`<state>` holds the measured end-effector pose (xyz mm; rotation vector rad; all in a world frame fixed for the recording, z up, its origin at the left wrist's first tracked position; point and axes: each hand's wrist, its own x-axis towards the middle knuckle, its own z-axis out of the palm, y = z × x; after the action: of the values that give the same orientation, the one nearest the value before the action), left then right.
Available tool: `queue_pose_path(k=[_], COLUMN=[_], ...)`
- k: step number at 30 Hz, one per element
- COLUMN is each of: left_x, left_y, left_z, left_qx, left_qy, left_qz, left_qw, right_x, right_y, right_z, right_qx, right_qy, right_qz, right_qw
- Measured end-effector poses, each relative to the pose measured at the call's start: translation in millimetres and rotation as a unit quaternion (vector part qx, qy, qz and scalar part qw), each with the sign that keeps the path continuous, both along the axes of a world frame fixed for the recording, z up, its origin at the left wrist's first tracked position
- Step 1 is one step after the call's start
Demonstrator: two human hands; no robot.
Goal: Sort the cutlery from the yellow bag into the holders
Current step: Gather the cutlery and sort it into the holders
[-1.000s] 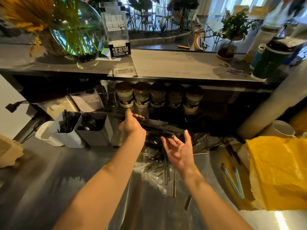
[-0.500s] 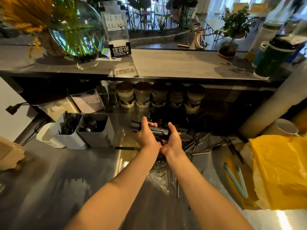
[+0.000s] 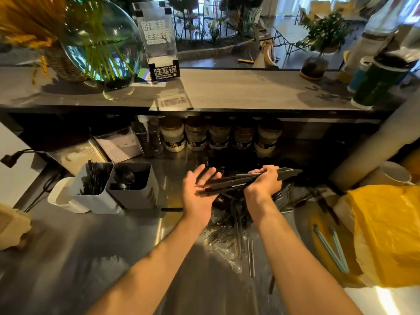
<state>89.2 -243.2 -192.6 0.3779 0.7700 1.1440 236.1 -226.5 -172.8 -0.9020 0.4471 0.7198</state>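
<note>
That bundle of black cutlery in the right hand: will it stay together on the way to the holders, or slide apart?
The black cutlery bundle looks like thin, smooth plastic, so probably light and stiff. Pieces already fan out unevenly past the right hand, so some may slip lengthwise if tilted. The left hand, open against the near ends, probably helps square them.

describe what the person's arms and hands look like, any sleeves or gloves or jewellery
Both forearms are bare as far as the frame shows: no sleeve edge comes into view. The left hand and right hand wear no gloves, and no watch, bracelet or band shows on either wrist. No ring is visible on the fingers that can be seen, though some of the right hand's fingers are hidden.
</note>
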Motion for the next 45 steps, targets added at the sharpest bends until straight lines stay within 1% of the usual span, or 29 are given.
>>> queue_pose_path(k=[1,2,4,6,9,13,16,18,20,21,23,25,27,28,30,31,32,34,35,36,37,40,41,42,43,44,45], left_x=[-4.4,-5.8,-1.0,4.4,3.6,1.2,-8.6,-21.5,-34.2,-38.9,-47.5,-54.0,-61.6,-65.1,-73.8,-74.9,-75.5,-70.6,-66.3,-62.0,-58.9,-59.9,-61.9,-63.3,-63.0,-61.3,-58.7], left_y=[8.6,14.4,17.9,18.5,21.6,27.7,30.0,33.0,44.7,51.9,69.0,87.0,105.7,114.7,128.6,133.3,136.0,132.0,126.2,120.2,115.1,114.5,115.9,116.2,115.7,111.8,105.6], left_z=[0.9,2.6,5.4,4.2,-2.0,-11.6,-18.2,-21.3,-21.6,-19.9,-8.4,11.3,33.1,44.0,62.8,68.4,70.6,67.2,60.3,51.7,44.1,27.3,24.0,21.0,16.6,14.1,9.0], left_qx=[-0.015,-0.024,-0.025,-0.030,-0.050,-0.072,-0.062,-0.064,-0.064,-0.055,-0.014,0.056,0.149,0.181,0.228,0.249,0.275,0.323,0.333,0.332,0.317,0.255,0.240,0.221,0.190,0.146,0.095], left_qy=[0.003,0.024,0.092,0.135,0.157,0.166,0.171,0.164,0.158,0.156,0.149,0.129,0.132,0.141,0.163,0.178,0.203,0.268,0.295,0.311,0.313,0.302,0.289,0.270,0.248,0.226,0.212], left_qz=[-0.009,-0.027,-0.071,-0.078,-0.054,-0.056,-0.104,-0.148,-0.159,-0.151,-0.127,-0.113,-0.112,-0.114,-0.131,-0.152,-0.187,-0.278,-0.319,-0.348,-0.362,-0.357,-0.351,-0.334,-0.303,-0.265,-0.233], left_qw=[1.000,0.999,0.993,0.987,0.985,0.982,0.978,0.973,0.972,0.975,0.981,0.984,0.973,0.967,0.951,0.940,0.921,0.864,0.837,0.820,0.819,0.847,0.858,0.875,0.900,0.926,0.944], right_x=[0.2,-3.4,-17.5,-33.3,-50.8,-73.4,-78.3,-74.5,-71.6,-71.3,-74.0,-79.9,-86.4,-88.4,-92.3,-93.1,-94.0,-97.7,-99.7,-101.0,-102.1,-100.4,-97.9,-95.2,-92.1,-89.6,-87.6], right_y=[1.2,2.2,3.9,6.7,10.7,12.9,16.2,17.9,19.8,19.0,15.8,10.7,5.5,2.9,-0.2,-1.1,-0.8,2.7,5.2,7.6,9.4,9.8,8.9,8.5,9.4,11.5,14.8], right_z=[2.1,4.2,11.0,15.4,12.7,8.7,7.3,4.1,0.5,-0.4,-1.5,-3.0,-4.8,-6.3,-8.4,-7.9,-7.3,-3.8,-1.9,-0.2,1.0,1.6,1.5,0.6,0.5,1.2,2.8], right_qx=[0.014,0.025,0.047,0.071,0.069,0.063,0.054,0.052,0.066,0.078,0.099,0.096,0.075,0.053,0.015,0.008,0.006,0.008,0.009,0.008,0.004,-0.022,-0.028,-0.028,-0.020,-0.006,0.013], right_qy=[-0.017,-0.036,-0.070,-0.091,-0.115,-0.125,-0.160,-0.188,-0.219,-0.224,-0.230,-0.256,-0.266,-0.268,-0.266,-0.262,-0.259,-0.266,-0.274,-0.286,-0.303,-0.327,-0.317,-0.300,-0.281,-0.266,-0.255], right_qz=[-0.002,0.003,0.023,0.032,0.057,0.120,0.171,0.223,0.302,0.354,0.470,0.563,0.627,0.652,0.686,0.693,0.695,0.686,0.676,0.666,0.659,0.661,0.660,0.650,0.630,0.600,0.561], right_qw=[1.000,0.999,0.996,0.993,0.989,0.983,0.971,0.955,0.926,0.904,0.847,0.780,0.728,0.707,0.677,0.671,0.670,0.677,0.684,0.689,0.688,0.675,0.680,0.697,0.724,0.755,0.788])
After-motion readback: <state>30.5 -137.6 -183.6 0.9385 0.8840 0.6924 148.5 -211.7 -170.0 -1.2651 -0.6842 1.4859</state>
